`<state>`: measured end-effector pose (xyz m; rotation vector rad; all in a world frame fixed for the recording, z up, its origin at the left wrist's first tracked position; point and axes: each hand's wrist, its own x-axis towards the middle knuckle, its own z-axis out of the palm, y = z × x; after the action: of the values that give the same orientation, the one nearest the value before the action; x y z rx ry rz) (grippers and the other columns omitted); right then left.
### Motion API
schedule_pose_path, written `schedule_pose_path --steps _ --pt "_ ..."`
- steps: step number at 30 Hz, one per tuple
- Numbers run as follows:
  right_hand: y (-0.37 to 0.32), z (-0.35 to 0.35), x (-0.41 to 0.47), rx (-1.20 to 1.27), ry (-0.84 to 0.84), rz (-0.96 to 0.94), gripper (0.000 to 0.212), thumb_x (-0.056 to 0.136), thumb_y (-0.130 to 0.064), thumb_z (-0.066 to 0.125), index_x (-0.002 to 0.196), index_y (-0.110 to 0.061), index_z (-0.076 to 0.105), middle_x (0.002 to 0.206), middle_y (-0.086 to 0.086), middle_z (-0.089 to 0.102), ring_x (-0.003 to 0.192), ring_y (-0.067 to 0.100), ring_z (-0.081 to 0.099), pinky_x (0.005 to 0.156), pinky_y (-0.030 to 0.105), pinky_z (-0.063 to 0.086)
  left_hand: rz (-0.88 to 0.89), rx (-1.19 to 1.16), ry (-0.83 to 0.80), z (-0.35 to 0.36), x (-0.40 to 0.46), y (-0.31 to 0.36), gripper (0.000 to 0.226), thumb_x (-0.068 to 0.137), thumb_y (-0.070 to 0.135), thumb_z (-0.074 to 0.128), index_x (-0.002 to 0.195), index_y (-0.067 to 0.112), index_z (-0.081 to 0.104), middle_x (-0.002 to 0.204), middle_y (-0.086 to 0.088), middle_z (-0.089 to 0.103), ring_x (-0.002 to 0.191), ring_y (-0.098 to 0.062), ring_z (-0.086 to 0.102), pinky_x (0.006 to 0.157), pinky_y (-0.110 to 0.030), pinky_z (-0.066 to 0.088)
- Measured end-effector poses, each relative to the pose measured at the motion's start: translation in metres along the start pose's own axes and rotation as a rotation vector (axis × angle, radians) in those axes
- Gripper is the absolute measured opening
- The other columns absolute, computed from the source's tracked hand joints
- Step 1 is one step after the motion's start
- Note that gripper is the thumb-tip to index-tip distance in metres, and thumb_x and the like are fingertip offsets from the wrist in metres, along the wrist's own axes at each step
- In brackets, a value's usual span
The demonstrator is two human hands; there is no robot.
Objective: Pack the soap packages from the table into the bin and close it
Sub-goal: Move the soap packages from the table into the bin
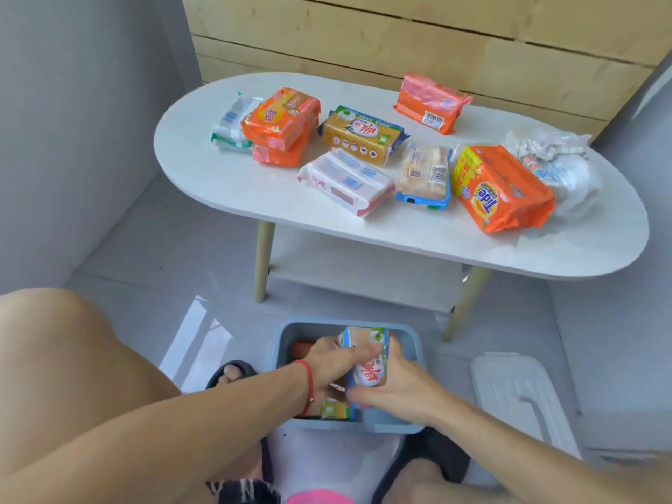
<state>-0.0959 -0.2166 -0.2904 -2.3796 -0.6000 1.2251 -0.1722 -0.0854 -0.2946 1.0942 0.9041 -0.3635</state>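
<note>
A crumpled white plastic bag [560, 165] lies at the table's right end, wooden panelling [418, 34] behind.

Both forearms extend forward and downward, converging. Left hand [336, 361] and right hand [394, 385] are closed together around one soap package [369, 361], fingers curled, wrists bent.

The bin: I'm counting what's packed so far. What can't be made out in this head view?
- Contents of the bin: mostly hidden by the left hand, the right hand and the soap package they hold.
- Lid: its near end is hidden by the right forearm.
- Crumpled plastic bag: its contents are unclear.
</note>
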Motion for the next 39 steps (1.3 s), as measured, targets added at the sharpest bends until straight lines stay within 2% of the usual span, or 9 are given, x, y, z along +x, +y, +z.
schedule_pose_path --steps 4,8,11,16,20,24,30,36,39 --pt "0.019 0.021 0.041 -0.039 0.103 0.163 0.086 0.062 -0.057 0.067 0.131 -0.017 0.035 0.103 0.000 0.068 0.093 0.025 0.070 0.078 0.041 0.061 -0.032 0.191 0.041 -0.005 0.027 -0.008 0.049 0.076 0.038 0.081 0.108 0.002 0.072 0.091 -0.014 0.072 0.072 -0.028 0.067 0.071 -0.042 0.058" --pt "0.042 0.044 0.072 -0.011 0.190 0.323 0.082 0.071 -0.056 0.073 0.132 -0.014 0.037 0.123 0.007 0.063 0.110 0.029 0.066 0.090 0.039 0.058 0.252 0.960 0.463 -0.049 0.040 -0.004 0.033 0.086 0.034 0.061 0.110 0.012 0.066 0.106 -0.010 0.069 0.099 -0.029 0.067 0.084 -0.039 0.058" --pt "0.055 0.068 0.091 -0.026 0.252 0.409 0.083 0.077 -0.051 0.076 0.135 -0.009 0.032 0.130 0.011 0.061 0.118 0.032 0.061 0.086 0.033 0.050 0.337 1.147 0.741 -0.075 0.042 -0.013 0.034 0.084 0.024 0.058 0.115 0.010 0.054 0.115 -0.013 0.054 0.109 -0.035 0.053 0.085 -0.045 0.051" --pt "0.064 0.090 0.108 -0.005 0.184 0.462 0.090 0.081 -0.040 0.079 0.142 -0.004 0.023 0.134 0.013 0.059 0.121 0.032 0.060 0.094 0.037 0.051 -0.060 0.931 0.522 -0.098 0.047 -0.032 0.040 0.093 0.030 0.056 0.124 0.007 0.045 0.127 -0.019 0.056 0.116 -0.040 0.057 0.095 -0.043 0.049" --pt "0.069 0.087 0.113 0.031 0.032 0.434 0.105 0.080 -0.040 0.081 0.149 0.001 0.012 0.140 0.012 0.054 0.120 0.026 0.059 0.093 0.031 0.048 -0.051 0.961 0.503 -0.105 0.051 -0.037 0.030 0.097 0.026 0.051 0.121 0.009 0.047 0.122 -0.019 0.060 0.111 -0.039 0.061 0.093 -0.043 0.052" --pt "0.077 0.083 0.115 0.106 -0.071 0.390 0.089 0.079 -0.038 0.083 0.138 -0.003 0.027 0.125 0.005 0.057 0.104 0.016 0.056 0.088 0.026 0.048 -0.062 0.865 0.485 -0.108 0.054 -0.036 0.030 0.094 0.026 0.057 0.118 0.010 0.049 0.115 -0.018 0.061 0.105 -0.039 0.062 0.091 -0.048 0.056" --pt "0.076 0.063 0.113 0.800 -0.126 0.541 0.028 0.098 -0.014 0.051 0.123 -0.005 0.060 0.116 0.021 0.072 0.110 0.036 0.069 0.097 0.055 0.055 -0.083 0.811 0.515 -0.108 0.058 -0.039 0.024 0.092 0.029 0.059 0.109 0.018 0.047 0.111 -0.015 0.060 0.105 -0.040 0.061 0.096 -0.052 0.052" --pt "0.074 0.065 0.099 0.810 -0.113 0.579 0.027 0.103 -0.003 0.040 0.120 -0.002 0.062 0.106 0.021 0.074 0.095 0.033 0.073 0.089 0.050 0.059 -0.077 0.808 0.513 -0.106 0.055 -0.039 0.022 0.092 0.026 0.059 0.105 0.020 0.043 0.106 -0.012 0.059 0.100 -0.038 0.063 0.093 -0.050 0.054" --pt "0.075 0.052 0.091 0.903 -0.160 0.580 0.027 0.103 -0.006 0.041 0.127 -0.003 0.055 0.111 0.026 0.071 0.096 0.035 0.072 0.071 0.043 0.061 -0.089 0.805 0.509 -0.106 0.055 -0.037 0.028 0.091 0.026 0.060 0.114 0.017 0.047 0.106 -0.012 0.059 0.099 -0.036 0.064 0.091 -0.049 0.056"
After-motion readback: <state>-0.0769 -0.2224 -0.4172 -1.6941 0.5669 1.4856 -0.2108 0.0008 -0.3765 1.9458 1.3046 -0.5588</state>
